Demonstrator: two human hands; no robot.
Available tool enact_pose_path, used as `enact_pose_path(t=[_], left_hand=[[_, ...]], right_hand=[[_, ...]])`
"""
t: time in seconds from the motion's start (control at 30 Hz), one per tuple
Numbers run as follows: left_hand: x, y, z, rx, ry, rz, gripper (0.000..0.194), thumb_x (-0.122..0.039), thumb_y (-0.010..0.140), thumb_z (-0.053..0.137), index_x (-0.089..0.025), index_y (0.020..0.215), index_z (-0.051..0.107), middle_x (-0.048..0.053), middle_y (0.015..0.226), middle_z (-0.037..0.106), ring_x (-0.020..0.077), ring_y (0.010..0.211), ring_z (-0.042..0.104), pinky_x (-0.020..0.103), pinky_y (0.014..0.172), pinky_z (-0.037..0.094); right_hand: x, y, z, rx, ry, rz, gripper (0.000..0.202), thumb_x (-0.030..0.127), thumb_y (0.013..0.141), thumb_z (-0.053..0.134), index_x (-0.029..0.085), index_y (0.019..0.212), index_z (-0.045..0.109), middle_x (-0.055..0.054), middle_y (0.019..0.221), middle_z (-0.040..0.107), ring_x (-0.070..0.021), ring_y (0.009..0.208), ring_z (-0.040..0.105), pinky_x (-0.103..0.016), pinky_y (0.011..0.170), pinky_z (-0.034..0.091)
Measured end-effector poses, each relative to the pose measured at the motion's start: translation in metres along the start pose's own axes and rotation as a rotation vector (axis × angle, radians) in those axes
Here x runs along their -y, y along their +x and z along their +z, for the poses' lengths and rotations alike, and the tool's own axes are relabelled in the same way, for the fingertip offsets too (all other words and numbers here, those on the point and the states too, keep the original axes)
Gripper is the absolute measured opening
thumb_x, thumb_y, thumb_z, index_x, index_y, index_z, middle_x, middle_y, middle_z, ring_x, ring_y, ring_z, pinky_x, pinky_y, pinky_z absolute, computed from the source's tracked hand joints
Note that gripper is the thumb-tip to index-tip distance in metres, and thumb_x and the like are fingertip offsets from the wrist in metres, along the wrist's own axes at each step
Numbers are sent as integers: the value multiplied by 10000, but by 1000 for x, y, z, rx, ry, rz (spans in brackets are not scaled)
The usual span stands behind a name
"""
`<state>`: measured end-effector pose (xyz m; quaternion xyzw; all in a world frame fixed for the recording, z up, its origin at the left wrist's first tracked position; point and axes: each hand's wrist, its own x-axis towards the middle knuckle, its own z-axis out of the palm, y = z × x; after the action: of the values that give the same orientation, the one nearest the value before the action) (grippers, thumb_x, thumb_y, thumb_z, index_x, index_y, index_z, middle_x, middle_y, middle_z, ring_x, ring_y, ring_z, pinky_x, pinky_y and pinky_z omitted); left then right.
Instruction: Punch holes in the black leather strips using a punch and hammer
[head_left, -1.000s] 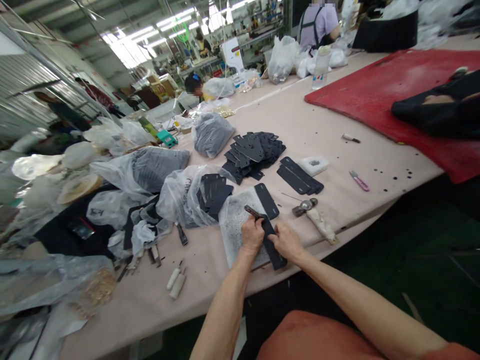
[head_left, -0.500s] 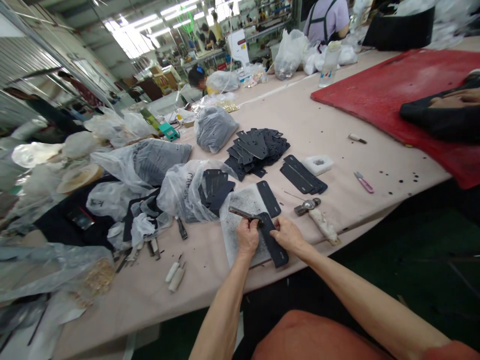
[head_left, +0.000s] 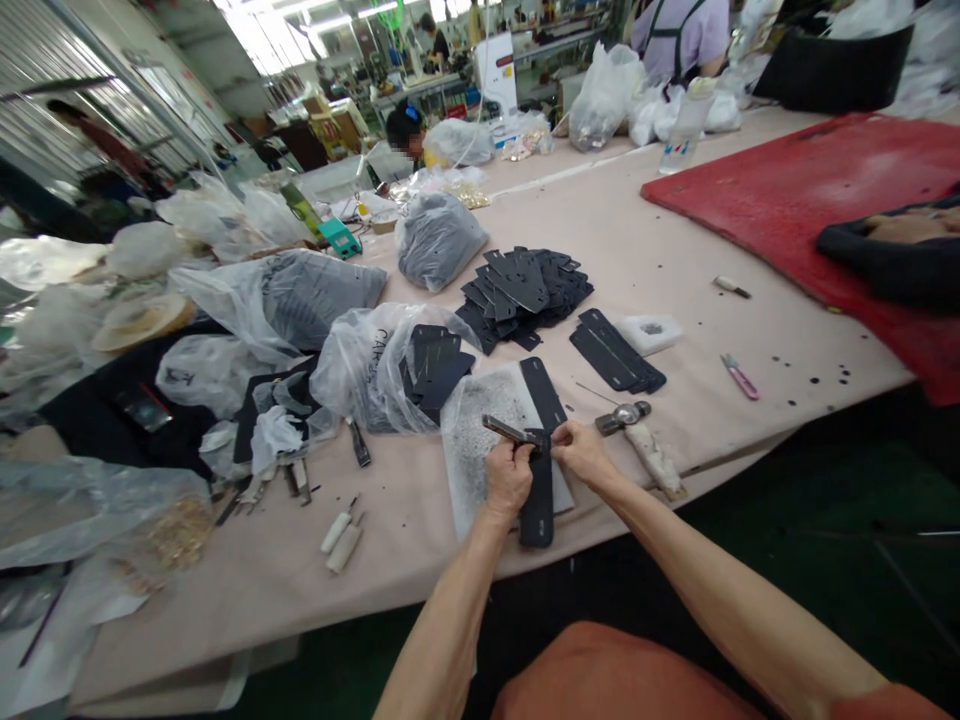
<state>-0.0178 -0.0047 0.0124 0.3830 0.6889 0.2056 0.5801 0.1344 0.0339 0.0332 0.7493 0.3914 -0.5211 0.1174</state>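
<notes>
My left hand (head_left: 508,478) is closed round a dark metal punch tool (head_left: 510,430), whose end lies over the top of a dark strip (head_left: 537,500). Pinched fingers of my right hand (head_left: 581,450) touch the strip's upper right edge. Under the strip is a speckled white board (head_left: 480,425), with another dark strip (head_left: 544,392) on its upper right. To the right lies a hammer (head_left: 637,435) with a wrapped handle. Several stacked dark strips (head_left: 615,352) rest beyond it, near a white block (head_left: 651,333).
A heap of dark pieces (head_left: 525,290) and plastic bags (head_left: 367,370) lie beyond the board. White-handled tools (head_left: 343,545) are at the left, pink snips (head_left: 741,377) at the right. A person's hand rests on black material over a red mat (head_left: 787,210).
The strip under my hands has turned more upright, its lower end shifting left. My left hand and the tool have moved slightly right. The whole view has shifted a little.
</notes>
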Motion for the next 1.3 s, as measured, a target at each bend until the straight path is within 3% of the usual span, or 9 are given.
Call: enact_pose_path(t=[0.1,0.2,0.33,0.57,0.73,0.83,0.93,1.17,1.3], left_hand=[[2,-4,4,46,-52,65,216,-231,877,492,-156,962,676,66,979,690,152,935,647,255,856,481],[2,-6,5,19,-86,112,229,-213,882,481,-149,994,670,66,1010,690,144,980,646,252,906,488],[0,-6,5,-53,-62,94,237,-258,892,482,-148,953,683,72,955,695,150,925,656,255,860,509],[-1,-8,8,59,79,99,241,-228,892,458,-157,970,675,66,982,693,153,928,656,255,866,489],[-3,-9,11,72,171,149,266,-215,894,433,-145,973,678,79,1019,690,170,951,655,263,880,484],[-2,-10,12,63,179,155,252,-204,893,446,-147,982,674,76,1016,690,172,949,655,263,867,484],[0,-11,13,57,203,147,244,-206,897,452,-146,976,674,79,994,691,182,919,657,274,828,486],[-1,-11,13,46,218,157,245,-216,901,445,-145,951,675,86,1004,688,188,888,659,280,800,483],[0,-12,13,52,229,156,250,-220,902,442,-147,960,674,86,1009,687,193,888,658,281,789,481]], right_hand=[[-6,-8,2,12,233,49,346,205,632,599,109,963,572,-13,719,588,-122,639,515,-225,586,367],[-1,-7,3,41,471,140,343,186,553,600,112,885,565,14,635,535,-97,565,453,-212,528,318],[9,2,-5,119,561,238,236,175,522,575,120,744,516,23,548,465,-78,489,394,-211,478,270],[8,5,-27,362,655,338,258,185,526,587,122,754,485,24,535,448,-67,458,392,-193,449,252],[5,3,-28,319,560,242,293,134,533,548,131,821,495,40,509,452,-81,439,377,-202,431,228],[-1,1,-27,235,436,-10,492,86,555,518,133,1045,522,45,629,491,-90,546,440,-206,497,308],[-10,1,-25,178,264,-268,477,89,629,485,134,1101,545,21,724,514,-95,644,460,-213,581,346],[-12,2,-23,126,101,-184,276,116,691,564,108,946,669,-31,808,629,-122,711,536,-233,683,415],[-6,-2,-21,65,-17,-230,207,125,755,559,109,919,684,-51,859,665,-140,787,582,-249,779,432]])
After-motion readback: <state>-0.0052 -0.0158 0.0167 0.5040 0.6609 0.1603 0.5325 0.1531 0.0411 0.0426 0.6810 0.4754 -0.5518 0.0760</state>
